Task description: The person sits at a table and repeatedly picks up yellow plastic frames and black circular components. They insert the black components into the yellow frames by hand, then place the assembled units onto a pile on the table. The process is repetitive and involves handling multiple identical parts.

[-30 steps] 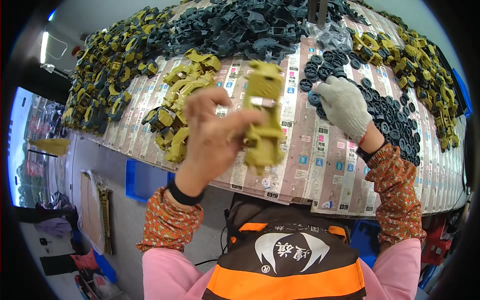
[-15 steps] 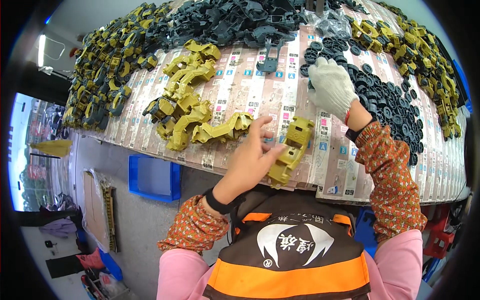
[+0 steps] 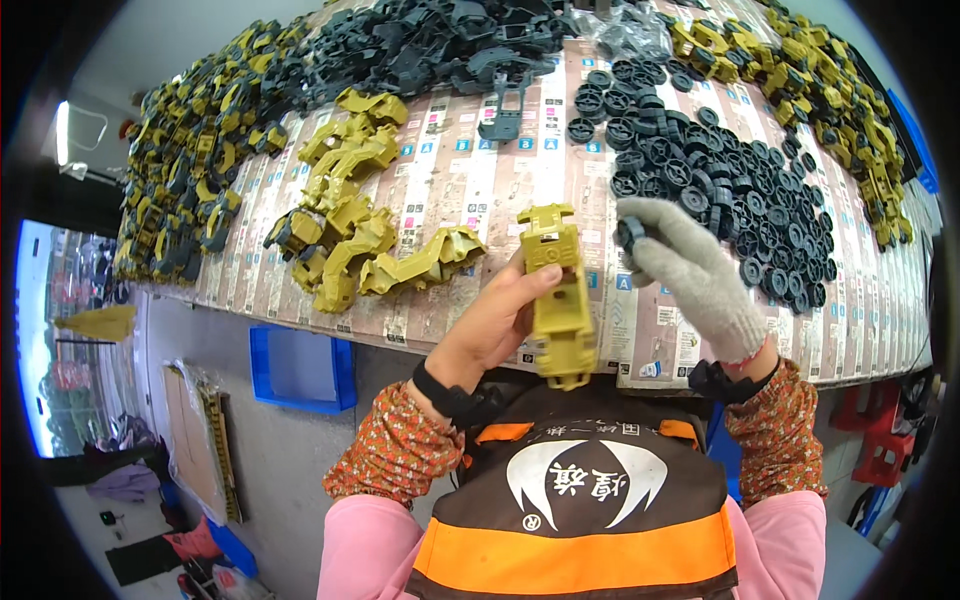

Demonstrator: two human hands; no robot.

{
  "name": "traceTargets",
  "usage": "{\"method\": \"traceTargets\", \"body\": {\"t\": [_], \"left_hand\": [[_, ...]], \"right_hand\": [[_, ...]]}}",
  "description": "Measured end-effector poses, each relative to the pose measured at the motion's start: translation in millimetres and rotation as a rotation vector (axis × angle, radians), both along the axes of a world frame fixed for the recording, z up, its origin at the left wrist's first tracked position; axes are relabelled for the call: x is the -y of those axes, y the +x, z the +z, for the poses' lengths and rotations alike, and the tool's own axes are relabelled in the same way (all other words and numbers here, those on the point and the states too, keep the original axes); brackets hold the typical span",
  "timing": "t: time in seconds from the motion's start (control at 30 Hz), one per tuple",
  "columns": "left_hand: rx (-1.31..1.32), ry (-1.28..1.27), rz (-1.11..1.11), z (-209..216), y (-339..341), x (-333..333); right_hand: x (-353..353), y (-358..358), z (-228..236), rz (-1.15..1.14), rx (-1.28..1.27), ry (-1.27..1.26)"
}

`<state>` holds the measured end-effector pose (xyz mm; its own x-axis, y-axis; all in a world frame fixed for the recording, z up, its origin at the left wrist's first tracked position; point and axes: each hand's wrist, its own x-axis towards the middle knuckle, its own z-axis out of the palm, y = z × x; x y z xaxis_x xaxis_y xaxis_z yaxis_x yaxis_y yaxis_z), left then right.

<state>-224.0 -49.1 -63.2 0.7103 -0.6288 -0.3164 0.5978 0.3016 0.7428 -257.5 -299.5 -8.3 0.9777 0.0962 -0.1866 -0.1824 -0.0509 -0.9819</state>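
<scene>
Gripping a mustard-yellow plastic car body (image 3: 562, 315), I look down in the head view at my bare left hand (image 3: 500, 308), thumb pressed on its moulded upper face. The piece is long and hollow, with angular openings, and it sits above the near edge of the tabletop (image 3: 445, 185). My right hand (image 3: 690, 265), in a pale knitted glove, pinches a small dark round wheel (image 3: 628, 232) between thumb and fingers, just beside the body but apart from it. Past the glove spreads a pile of spoked wheels (image 3: 760, 205), dull plastic rings lying flat or on edge. To my left, a bent, glossy yellow shell (image 3: 425, 262) lies near a jumbled row of angular yellow shells (image 3: 345, 215). Farther off, a dark rectangular frame (image 3: 500, 125) lies before a tangled heap of thin dark parts (image 3: 430, 45). Crumpled clear plastic (image 3: 635, 30) gleams behind the wheels.
</scene>
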Motion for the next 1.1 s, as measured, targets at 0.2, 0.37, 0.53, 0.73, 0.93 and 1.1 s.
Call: {"method": "traceTargets", "body": {"t": [0.2, 0.37, 0.53, 0.73, 0.93, 1.1], "left_hand": [[-0.123, -0.055, 0.010, 10, -22, 7], [-0.067, 0.062, 0.096, 14, -35, 17], [0.089, 0.130, 0.108, 4, -40, 17], [0.390, 0.247, 0.104, -3, -43, 22], [0.589, 0.379, -0.009, -14, -45, 18], [0.444, 0.318, -0.031, -13, -45, 16]], "right_hand": [[-14, -16, -21, 0.015, 0.020, 0.142], [-18, -21, -21, 0.006, 0.016, 0.202], [-21, -24, -22, -0.025, -0.003, 0.180], [-30, -31, -12, -0.101, 0.059, -0.140], [-29, -40, -14, -0.044, 0.367, -0.531], [-27, -31, -7, 0.047, 0.365, -0.655]]}}
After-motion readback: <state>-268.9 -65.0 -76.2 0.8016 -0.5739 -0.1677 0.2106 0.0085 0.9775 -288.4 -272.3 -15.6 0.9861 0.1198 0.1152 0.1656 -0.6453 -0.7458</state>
